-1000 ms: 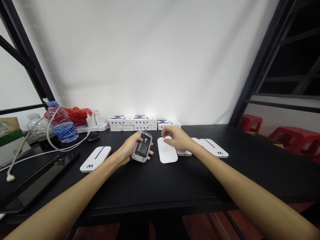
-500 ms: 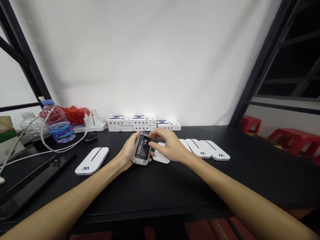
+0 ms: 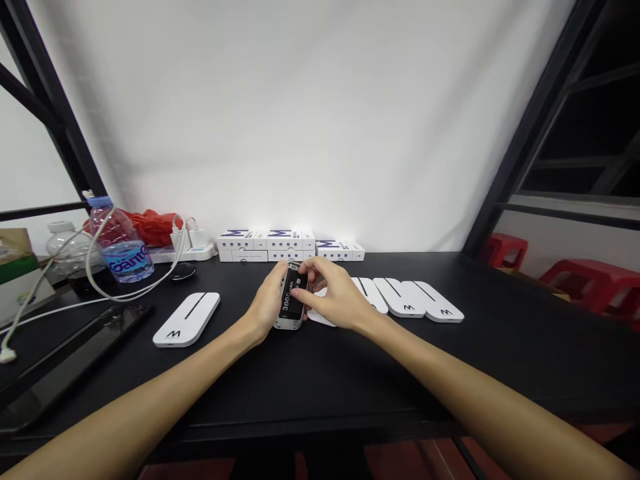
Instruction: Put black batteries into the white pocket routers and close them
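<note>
Several right fingers (image 3: 311,282) grip the top of a 3000mAh device (image 3: 290,300), with the right hand (image 3: 336,301) closed over it; the left hand (image 3: 264,301) clasps its side, just beside a white cover (image 3: 319,317). Four white devices (image 3: 400,297) lie on the black table (image 3: 350,380). White boxes (image 3: 265,247) stand against the wall (image 3: 320,120); red stools (image 3: 590,287) stand beyond the table.

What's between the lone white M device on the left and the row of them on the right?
Head view: the left hand holds a white device with a black 3000mAh panel, right hand on it; another white device lies under that hand.
</note>
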The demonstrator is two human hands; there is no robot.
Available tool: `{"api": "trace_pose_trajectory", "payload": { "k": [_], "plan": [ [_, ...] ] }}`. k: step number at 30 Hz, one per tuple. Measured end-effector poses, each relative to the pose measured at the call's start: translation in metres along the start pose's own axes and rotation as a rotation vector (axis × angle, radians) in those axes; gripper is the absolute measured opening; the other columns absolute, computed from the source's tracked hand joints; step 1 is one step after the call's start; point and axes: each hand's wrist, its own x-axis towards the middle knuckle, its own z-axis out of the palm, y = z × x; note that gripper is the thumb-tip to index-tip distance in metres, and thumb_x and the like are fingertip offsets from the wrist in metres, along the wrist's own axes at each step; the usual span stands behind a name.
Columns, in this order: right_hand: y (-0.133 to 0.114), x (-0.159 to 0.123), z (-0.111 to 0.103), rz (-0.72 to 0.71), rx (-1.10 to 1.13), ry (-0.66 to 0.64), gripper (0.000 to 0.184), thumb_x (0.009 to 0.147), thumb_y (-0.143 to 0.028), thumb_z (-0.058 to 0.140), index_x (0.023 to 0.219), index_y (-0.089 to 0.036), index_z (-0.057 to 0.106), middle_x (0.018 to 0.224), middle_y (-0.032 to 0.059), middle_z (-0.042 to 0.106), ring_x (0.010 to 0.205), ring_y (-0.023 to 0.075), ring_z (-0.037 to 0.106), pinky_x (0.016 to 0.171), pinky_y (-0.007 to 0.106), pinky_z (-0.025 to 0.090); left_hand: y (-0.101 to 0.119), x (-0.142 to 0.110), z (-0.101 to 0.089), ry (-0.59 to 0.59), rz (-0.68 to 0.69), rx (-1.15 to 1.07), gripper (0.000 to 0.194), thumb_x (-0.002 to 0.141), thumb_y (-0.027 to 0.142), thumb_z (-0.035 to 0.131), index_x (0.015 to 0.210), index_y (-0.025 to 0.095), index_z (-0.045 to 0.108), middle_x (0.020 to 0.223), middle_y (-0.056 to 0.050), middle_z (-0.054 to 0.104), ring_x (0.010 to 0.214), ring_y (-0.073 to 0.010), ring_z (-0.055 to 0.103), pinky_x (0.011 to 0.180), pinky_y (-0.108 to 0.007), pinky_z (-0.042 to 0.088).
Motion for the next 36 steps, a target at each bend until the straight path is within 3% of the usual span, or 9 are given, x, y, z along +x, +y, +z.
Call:
{"api": "trace_pose_trajectory", "payload": {
  "k": [4, 9, 14, 18, 24, 26, 29, 33, 36],
  "plan": [
    [-0.001, -0.001, -0.004, 0.020, 0.113, -0.054, 0.033, 0.070, -0.032, 0.071, 0.084, -0.022, 0.043, 0.086, -0.0004, 0.050, 0.072, 0.0140, 0.053, 0.060, 0.029, 0.047, 0.000, 0.003, -0.002, 0.091, -0.025, -0.027, 0.035, 0.086, 0.046, 0.044, 0.096, 0.016, 0.060, 0.067, -0.004, 0.066, 0.042, -0.0172, 0.059, 0.040, -0.030, 0.050],
    [0.000, 0.001, -0.003, 0.088, 0.428, -0.178, 0.022, 0.075, -0.026, 0.067, 0.090, -0.021, 0.052, 0.084, 0.0002, 0.056, 0.069, 0.0137, 0.055, 0.060, 0.029, 0.047, 0.000, 0.011, -0.011, 0.126, -0.113, -0.123, 0.038, 0.090, 0.040, 0.037, 0.094, 0.011, 0.061, 0.061, -0.008, 0.066, 0.045, -0.0211, 0.063, 0.043, -0.033, 0.053],
    [0.011, 0.012, -0.021, 0.406, 1.158, 0.126, 0.009, 0.078, -0.025, 0.060, 0.081, -0.019, 0.054, 0.070, -0.0017, 0.049, 0.055, 0.0086, 0.042, 0.051, 0.024, 0.039, 0.000, 0.013, -0.017, 0.056, -0.144, -0.095, 0.046, 0.091, 0.045, 0.034, 0.098, 0.009, 0.062, 0.079, -0.015, 0.070, 0.055, -0.0255, 0.068, 0.049, -0.039, 0.056],
    [0.026, 0.011, -0.037, 0.393, 1.437, 0.212, 0.002, 0.074, -0.021, 0.050, 0.074, -0.019, 0.050, 0.058, -0.0058, 0.026, 0.046, 0.0090, 0.024, 0.048, 0.025, 0.034, 0.002, 0.010, -0.016, 0.030, -0.166, -0.052, 0.049, 0.091, 0.047, 0.033, 0.097, 0.008, 0.062, 0.084, -0.017, 0.070, 0.055, -0.0246, 0.068, 0.048, -0.037, 0.056],
    [0.024, 0.008, -0.034, 0.412, 1.435, 0.161, 0.007, 0.070, -0.024, 0.051, 0.068, -0.020, 0.047, 0.057, -0.0064, 0.024, 0.045, 0.0082, 0.018, 0.045, 0.025, 0.030, 0.002, 0.012, -0.015, 0.032, -0.164, -0.038, 0.049, 0.092, 0.047, 0.032, 0.098, 0.008, 0.062, 0.084, -0.017, 0.070, 0.056, -0.0249, 0.068, 0.049, -0.037, 0.056],
    [0.018, 0.011, -0.030, 0.468, 1.390, 0.161, 0.007, 0.071, -0.021, 0.052, 0.066, -0.019, 0.047, 0.055, -0.0059, 0.029, 0.045, 0.0075, 0.024, 0.045, 0.023, 0.031, 0.001, 0.012, -0.016, 0.029, -0.155, -0.043, 0.048, 0.092, 0.047, 0.033, 0.100, 0.009, 0.061, 0.085, -0.016, 0.070, 0.057, -0.0254, 0.068, 0.051, -0.039, 0.056],
    [0.011, 0.013, -0.024, 0.489, 1.190, 0.168, 0.009, 0.077, -0.023, 0.055, 0.070, -0.018, 0.052, 0.065, -0.0011, 0.049, 0.056, 0.0099, 0.045, 0.053, 0.025, 0.041, 0.002, 0.009, -0.015, 0.013, -0.165, -0.045, 0.047, 0.092, 0.046, 0.034, 0.101, 0.009, 0.061, 0.079, -0.015, 0.070, 0.055, -0.0258, 0.068, 0.049, -0.039, 0.056],
    [0.007, 0.010, -0.014, 0.238, 0.730, 0.108, 0.014, 0.076, -0.029, 0.066, 0.083, -0.018, 0.060, 0.082, 0.0021, 0.060, 0.072, 0.0145, 0.057, 0.063, 0.030, 0.049, 0.005, 0.004, -0.010, -0.090, -0.186, -0.116, 0.047, 0.092, 0.046, 0.032, 0.101, 0.009, 0.060, 0.077, -0.015, 0.070, 0.056, -0.0263, 0.068, 0.048, -0.038, 0.055],
    [0.005, 0.005, -0.009, 0.068, 0.428, 0.169, 0.014, 0.076, -0.028, 0.067, 0.086, -0.019, 0.061, 0.080, 0.0018, 0.062, 0.073, 0.0151, 0.060, 0.068, 0.032, 0.050, 0.007, 0.002, -0.007, -0.159, -0.169, -0.168, 0.044, 0.091, 0.046, 0.036, 0.100, 0.011, 0.061, 0.084, -0.014, 0.070, 0.058, -0.0265, 0.069, 0.052, -0.040, 0.056]
  ]
}}
